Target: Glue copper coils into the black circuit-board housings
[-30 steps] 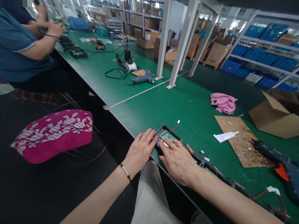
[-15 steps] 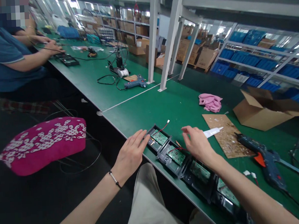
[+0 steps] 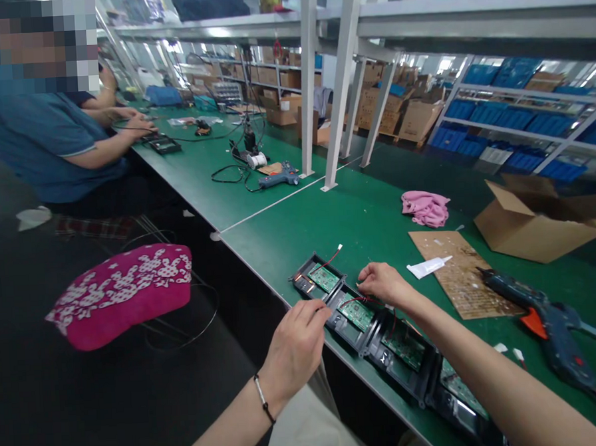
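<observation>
The left hand (image 3: 295, 337), fingers drawn together, is held at the near edge of the second open housing (image 3: 340, 324), set in a row on the worktop (image 3: 368, 229). The right hand (image 3: 382, 282), fingers bunched, is placed by its far edge; whether anything is gripped by either cannot be told.

Circuit boards (image 3: 323, 277) in housings (image 3: 344, 328), cloth (image 3: 426, 207) behind cardboard (image 3: 468, 280)
</observation>
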{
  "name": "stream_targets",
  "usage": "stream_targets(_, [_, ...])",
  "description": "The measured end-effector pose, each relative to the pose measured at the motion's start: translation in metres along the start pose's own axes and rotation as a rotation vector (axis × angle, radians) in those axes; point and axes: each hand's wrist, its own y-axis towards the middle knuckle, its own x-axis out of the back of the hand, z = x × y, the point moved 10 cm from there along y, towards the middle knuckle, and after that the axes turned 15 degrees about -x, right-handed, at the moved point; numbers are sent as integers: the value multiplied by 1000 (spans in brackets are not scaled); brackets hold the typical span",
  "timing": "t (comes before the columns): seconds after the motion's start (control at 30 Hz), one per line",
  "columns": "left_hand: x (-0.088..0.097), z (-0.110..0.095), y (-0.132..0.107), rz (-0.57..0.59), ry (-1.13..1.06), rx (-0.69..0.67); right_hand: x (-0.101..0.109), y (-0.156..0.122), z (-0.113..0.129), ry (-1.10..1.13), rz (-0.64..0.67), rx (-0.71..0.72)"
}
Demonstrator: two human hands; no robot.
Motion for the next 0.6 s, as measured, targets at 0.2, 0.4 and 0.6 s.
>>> stream_targets(0.2, [-9, 23, 15, -121, -357, 313, 18, -56, 31, -88, -263, 333])
stream_targets(0.4, [-44, 37, 19, -97, -639, 507, -4, -113, 49, -230, -355, 640])
stream_targets(0.6, [-55, 40, 15, -98, -845, 586, 5, -125, 42, -112, -398, 640])
